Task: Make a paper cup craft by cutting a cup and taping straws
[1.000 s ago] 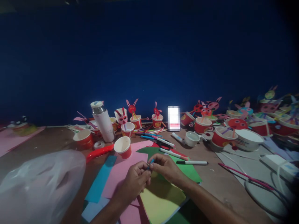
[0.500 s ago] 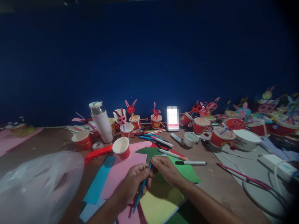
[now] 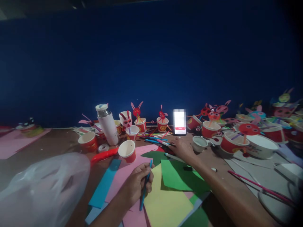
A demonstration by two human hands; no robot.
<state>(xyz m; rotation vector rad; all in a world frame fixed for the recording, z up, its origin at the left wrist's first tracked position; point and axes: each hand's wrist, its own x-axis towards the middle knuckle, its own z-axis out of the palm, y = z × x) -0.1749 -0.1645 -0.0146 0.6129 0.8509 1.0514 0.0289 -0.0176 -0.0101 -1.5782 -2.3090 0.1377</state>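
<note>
My left hand [image 3: 139, 183] is closed around a thin blue stick [image 3: 147, 179], which looks like rolled or folded paper and slants down toward me. It hovers over pink paper [image 3: 118, 181] and yellow paper [image 3: 168, 198]. My right hand [image 3: 181, 148] reaches forward past green paper [image 3: 182, 176]. Its fingers are at the spot where black-handled scissors lie beside several markers [image 3: 163, 142]. The fingertips are partly hidden, so their grip is unclear. A white marker [image 3: 174, 157] lies below that hand, and a black-capped marker [image 3: 188, 169] is partly covered by my right forearm.
Red paper cups [image 3: 127, 151] with paper rabbit figures line the back. A white flask [image 3: 109, 126], a lit phone [image 3: 180, 123] and a small bowl [image 3: 199, 143] stand among them. At left lies a plastic bag [image 3: 44, 189]; at right, a pink cable [image 3: 260, 186] and a white box [image 3: 287, 173].
My right hand has left the blue stick and moved forward to the markers and scissors. My left hand still holds the stick. The view has shifted slightly left.
</note>
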